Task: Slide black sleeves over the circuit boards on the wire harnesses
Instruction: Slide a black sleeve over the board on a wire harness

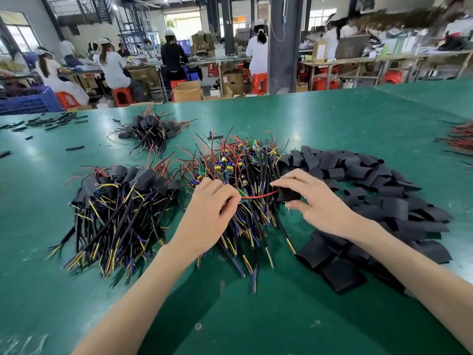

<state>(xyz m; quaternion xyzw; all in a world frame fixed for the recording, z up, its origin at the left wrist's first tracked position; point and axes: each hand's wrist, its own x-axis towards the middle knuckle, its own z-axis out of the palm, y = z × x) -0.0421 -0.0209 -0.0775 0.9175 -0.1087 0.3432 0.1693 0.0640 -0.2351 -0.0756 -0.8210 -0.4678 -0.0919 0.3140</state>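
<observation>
A heap of bare wire harnesses (243, 170) with small green circuit boards lies at the table's centre. My left hand (212, 203) pinches one green circuit board (242, 193) above that heap. Red wires (258, 196) run from the board to the right into a black sleeve (288, 194). My right hand (311, 198) holds that sleeve between thumb and fingers. A large pile of loose black sleeves (371, 201) spreads to the right. Sleeved harnesses (120, 201) lie in a bundle on the left.
A second bundle of sleeved harnesses (151, 129) lies further back on the green table (332, 124). Short black tube pieces (51, 121) are scattered far left. More red and black wires (460, 139) lie at the right edge. Several people work at benches beyond the table.
</observation>
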